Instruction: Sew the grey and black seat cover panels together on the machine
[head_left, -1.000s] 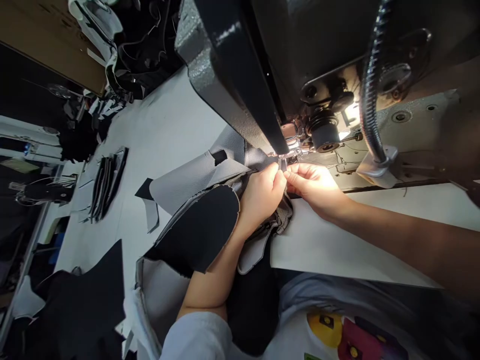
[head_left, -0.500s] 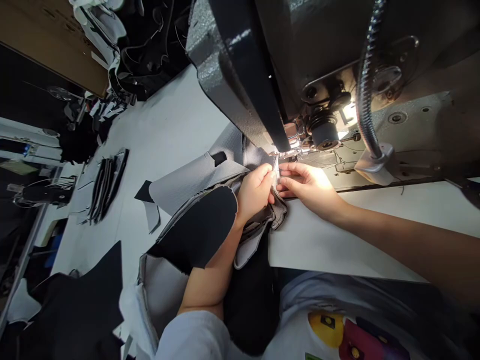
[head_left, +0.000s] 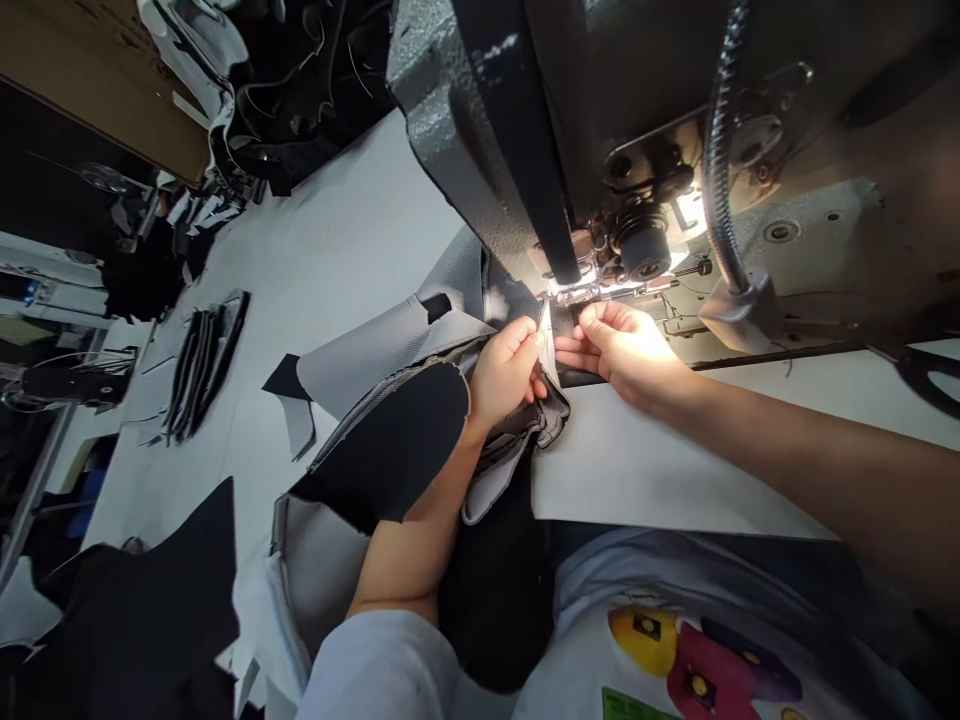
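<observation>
My left hand (head_left: 506, 375) is closed on a gathered edge of the grey and black padded fabric piece (head_left: 367, 355), just in front of the sewing machine (head_left: 480, 130). The fabric's large dark flap lies over my left forearm, and its folds hang off the table toward my lap. My right hand (head_left: 626, 350) is beside the needle area (head_left: 581, 290), under the lamp light. Thumb and index finger are pinched together there; what they hold, if anything, is too small to make out. Its lower fingers point at the fabric's pale raised edge (head_left: 546, 330).
A flexible metal conduit (head_left: 724, 150) hangs before the machine head. Black scissor-like handles (head_left: 934, 375) lie at the right edge. Stacked dark fabric pieces (head_left: 202, 365) and a black sheet (head_left: 142, 600) are at left. A fabric heap (head_left: 300, 80) sits at the back of the white table (head_left: 322, 240).
My right hand has drawn slightly away from the fabric edge, and its thumb and index finger have come together. My left hand keeps its hold. The view has shifted slightly.
</observation>
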